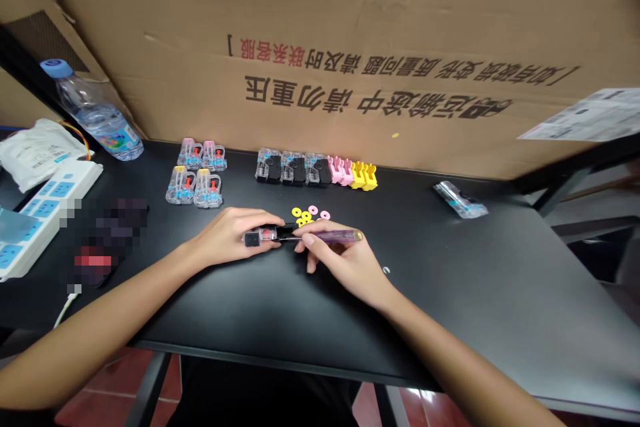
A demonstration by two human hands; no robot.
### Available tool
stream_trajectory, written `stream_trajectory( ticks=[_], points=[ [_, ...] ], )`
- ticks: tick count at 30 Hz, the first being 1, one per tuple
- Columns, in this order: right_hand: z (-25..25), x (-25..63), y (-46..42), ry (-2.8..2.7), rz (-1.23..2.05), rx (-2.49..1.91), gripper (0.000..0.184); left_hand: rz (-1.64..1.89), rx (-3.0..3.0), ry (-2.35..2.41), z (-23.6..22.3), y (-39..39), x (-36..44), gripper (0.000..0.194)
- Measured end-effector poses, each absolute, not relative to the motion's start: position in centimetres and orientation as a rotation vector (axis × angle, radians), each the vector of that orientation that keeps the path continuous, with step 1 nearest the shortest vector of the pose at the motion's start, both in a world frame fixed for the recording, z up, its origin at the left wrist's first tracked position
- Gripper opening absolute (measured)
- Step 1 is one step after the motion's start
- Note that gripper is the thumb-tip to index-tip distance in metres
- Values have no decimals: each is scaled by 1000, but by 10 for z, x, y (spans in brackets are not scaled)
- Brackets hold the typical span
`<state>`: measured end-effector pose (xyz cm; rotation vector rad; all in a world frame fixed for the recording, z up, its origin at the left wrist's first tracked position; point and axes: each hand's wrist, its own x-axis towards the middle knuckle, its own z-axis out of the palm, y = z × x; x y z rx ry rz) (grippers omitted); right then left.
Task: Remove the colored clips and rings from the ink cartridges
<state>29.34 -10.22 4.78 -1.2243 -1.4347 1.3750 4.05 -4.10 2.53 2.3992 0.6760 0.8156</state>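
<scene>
At the table's (500, 293) left edge lie a blue-and-white power strip (50, 213) and a white plastic packet (37, 153), with a water bottle (95, 113) with a blue cap lying tilted just beyond them and a blurred object (107, 240), too obscured to identify, nearer the middle. Toward the far edge, four clear plastic units (194, 173) with red and blue inner parts stand in a two-by-two block. In front of the table's centre, the left hand (227, 237) curls its fingers around a clear plastic housing (265, 235) with a black square end, pinching it against the thumb just above the tabletop. The right hand (345, 260) pinches a screwdriver (330, 236) with a clear purple handle between thumb and fingers, its shaft meeting the housing. Beyond the hands lie loose yellow and pink rings (307, 215). Along the far edge run three clear units with black parts (293, 168), then pink pieces (340, 171) and yellow pieces (364, 177). Farther right, a small clear packet (460, 200) lies near the far edge, below a large printed cardboard sheet (320, 33) propped behind the table.
</scene>
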Motion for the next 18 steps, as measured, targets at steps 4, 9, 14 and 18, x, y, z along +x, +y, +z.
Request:
stream_trajectory(
  ticks=[4, 9, 14, 18],
  points=[
    [47, 295, -102, -1458, 1359, -1218, 39, 826, 2402, 667, 26, -41, 40, 30],
    [47, 296, -101, -1447, 1349, -1242, 41, 836, 2394, 696, 26, -41, 40, 34],
    [48, 296, -101, -1425, 1324, -1279, 41, 851, 2381, 704, 24, -42, 40, 35],
    [48, 295, -101, -1438, 1346, -1259, 40, 888, 2392, 636, 23, -40, 41, 38]
  ],
)
